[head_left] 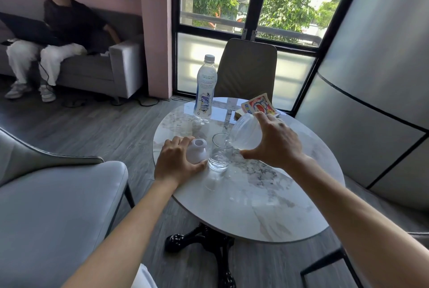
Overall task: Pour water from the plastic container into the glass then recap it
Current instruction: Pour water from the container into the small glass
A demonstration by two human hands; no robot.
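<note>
The plastic container (246,133), a translucent white vessel, is tipped over on its side above the round marble worktop (255,194), its mouth lowered to the rim of the glass (219,151). A thin run of water shows at the mouth, falling into the glass, and a little water lies pooled in the low side of the tilted container. The glass stands upright on the worktop and holds clear water in its lower part; how full it is cannot be told exactly. The right hand (276,141) has its grip clamped on the container, fingers spread over the top and far side and the thumb pressed under the near edge, so the container sits directly inside the palm and just to the right of the glass. The left hand (176,162) rests on the worktop just left of the glass, its grip closed loosely around the white cap (197,150), which has a short open neck facing up; the thumb lies along the worktop nearly touching the foot of the glass. Farther back stands a capped clear water bottle (205,90) with a printed label, upright and well apart from both hands. A colourful box (258,105) lies at the far edge, behind the right hand.
</note>
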